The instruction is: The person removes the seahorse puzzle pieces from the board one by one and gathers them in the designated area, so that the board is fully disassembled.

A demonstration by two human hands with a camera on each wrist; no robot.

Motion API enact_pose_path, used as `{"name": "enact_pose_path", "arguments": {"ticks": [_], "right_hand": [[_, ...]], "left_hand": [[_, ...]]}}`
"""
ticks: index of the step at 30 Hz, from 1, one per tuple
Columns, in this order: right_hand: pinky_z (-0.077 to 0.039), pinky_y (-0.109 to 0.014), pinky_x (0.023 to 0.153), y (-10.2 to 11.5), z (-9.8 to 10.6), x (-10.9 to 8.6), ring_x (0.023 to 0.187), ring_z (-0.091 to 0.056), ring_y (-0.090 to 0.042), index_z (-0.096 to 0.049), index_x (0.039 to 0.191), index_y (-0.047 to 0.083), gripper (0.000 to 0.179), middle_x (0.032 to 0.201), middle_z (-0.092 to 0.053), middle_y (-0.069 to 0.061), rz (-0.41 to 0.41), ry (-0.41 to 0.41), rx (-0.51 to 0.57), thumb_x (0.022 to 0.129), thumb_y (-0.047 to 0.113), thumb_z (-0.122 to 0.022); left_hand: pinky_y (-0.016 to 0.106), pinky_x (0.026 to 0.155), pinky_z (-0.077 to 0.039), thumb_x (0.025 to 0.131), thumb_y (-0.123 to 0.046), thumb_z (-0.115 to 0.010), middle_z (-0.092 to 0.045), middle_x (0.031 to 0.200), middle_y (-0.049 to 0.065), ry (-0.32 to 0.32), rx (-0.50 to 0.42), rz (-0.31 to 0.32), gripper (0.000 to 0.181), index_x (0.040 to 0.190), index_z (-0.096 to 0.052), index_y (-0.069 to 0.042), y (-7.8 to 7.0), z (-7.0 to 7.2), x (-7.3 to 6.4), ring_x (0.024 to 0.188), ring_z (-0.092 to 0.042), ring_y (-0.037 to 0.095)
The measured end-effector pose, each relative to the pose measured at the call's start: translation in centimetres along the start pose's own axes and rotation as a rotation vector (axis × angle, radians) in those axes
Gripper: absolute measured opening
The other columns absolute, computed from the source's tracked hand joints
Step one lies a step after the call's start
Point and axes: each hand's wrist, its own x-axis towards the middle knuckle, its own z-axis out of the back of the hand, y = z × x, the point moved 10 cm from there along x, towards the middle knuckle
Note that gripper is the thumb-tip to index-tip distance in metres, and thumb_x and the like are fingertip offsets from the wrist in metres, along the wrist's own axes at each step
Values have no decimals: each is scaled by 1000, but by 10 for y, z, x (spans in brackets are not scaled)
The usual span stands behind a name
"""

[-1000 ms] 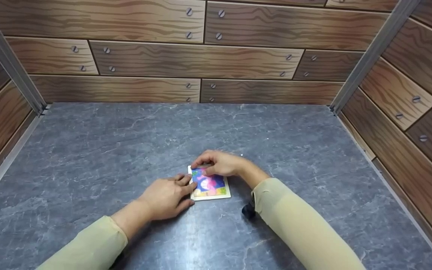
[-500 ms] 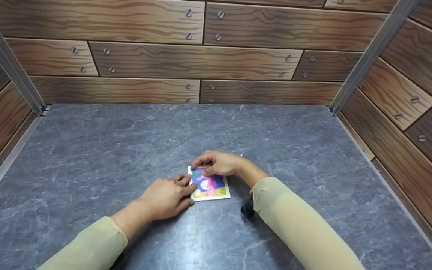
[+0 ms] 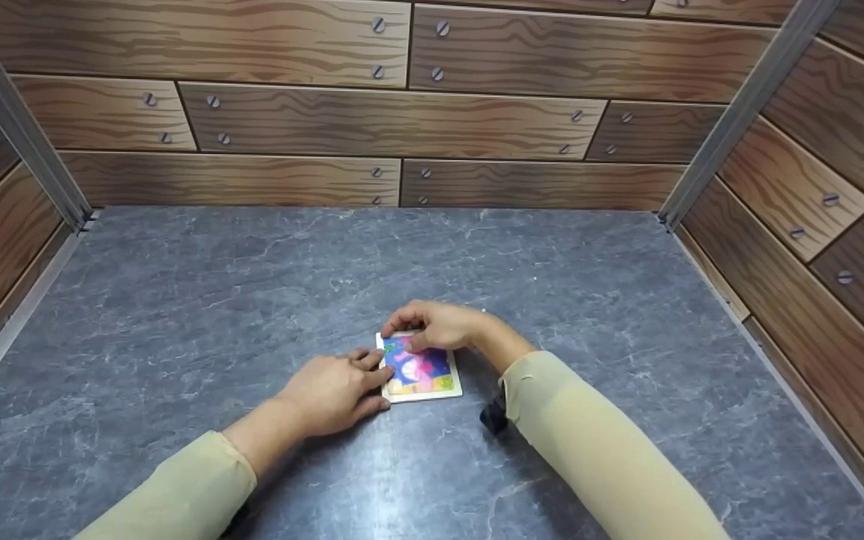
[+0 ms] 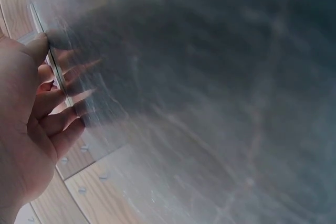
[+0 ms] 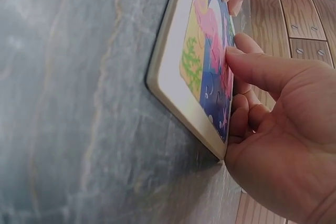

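A small jigsaw puzzle (image 3: 421,371) with a pale wooden border lies flat on the table, its picture a pink figure on blue over a yellow ground. Piece seams show on it in the right wrist view. My left hand (image 3: 331,394) rests along its left side, index fingertip on the picture and thumb by the near left corner. From the far side my right hand (image 3: 443,326) holds it: the thumb (image 5: 254,66) presses on the picture, while the other fingers curl at the far edge. Those fingers partly hide the puzzle's top. In the left wrist view the puzzle's edge (image 4: 55,69) shows side-on beside the left fingers.
The grey marbled table (image 3: 267,277) spreads around the puzzle. Walls printed as wooden planks (image 3: 289,120) enclose it at the back and sides, with metal posts (image 3: 747,112) in the corners. A black wrist device (image 3: 493,415) sits under the right sleeve.
Both hands and the puzzle stay almost in place. Only a very slight shift of the right wrist shows.
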Motion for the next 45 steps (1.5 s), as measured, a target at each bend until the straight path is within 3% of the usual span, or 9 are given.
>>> {"name": "enact_pose_path", "arguments": {"ticks": [7, 16, 28, 37, 45], "right_hand": [[-43, -39, 113, -3, 6, -2, 123, -57, -19, -73, 130, 4, 35, 130, -65, -9, -12, -54, -30, 95, -1, -71], [-43, -43, 115, 3, 5, -2, 125, -57, -22, -74, 130, 5, 34, 131, -67, -10, 10, -50, -97, 96, 1, -71], [-45, -39, 110, 4, 2, 1, 116, -58, -18, -72, 128, 1, 34, 127, -69, -12, 20, -13, -71, 95, -5, -68], [-47, -34, 103, 4, 0, 1, 108, -58, -15, -70, 128, 0, 36, 121, -69, -9, -15, 1, -32, 94, -8, -65], [-47, -33, 100, 1, -1, 2, 107, -58, -15, -70, 126, 2, 35, 119, -68, -7, -36, 1, -17, 94, -8, -65]], "left_hand": [[55, 95, -58, 106, -41, -64, -62, 147, 21, -31, 2, -20, 50, 145, -67, -10, -3, 2, -1, 131, -63, 39], [56, 98, -57, 106, -43, -63, -61, 148, 20, 1, -1, 5, 53, 148, -65, -10, 0, -1, -1, 133, -62, 39], [56, 97, -57, 105, -46, -63, -60, 149, 19, -2, -3, 10, 54, 147, -66, -12, 1, 0, 0, 133, -62, 39], [56, 91, -60, 104, -42, -66, -63, 145, 20, -45, 5, -21, 51, 144, -68, -11, -1, 3, -1, 129, -65, 39], [56, 94, -59, 106, -44, -64, -62, 148, 19, -19, 4, -11, 52, 146, -67, -11, 0, 1, -1, 132, -63, 38]]}}
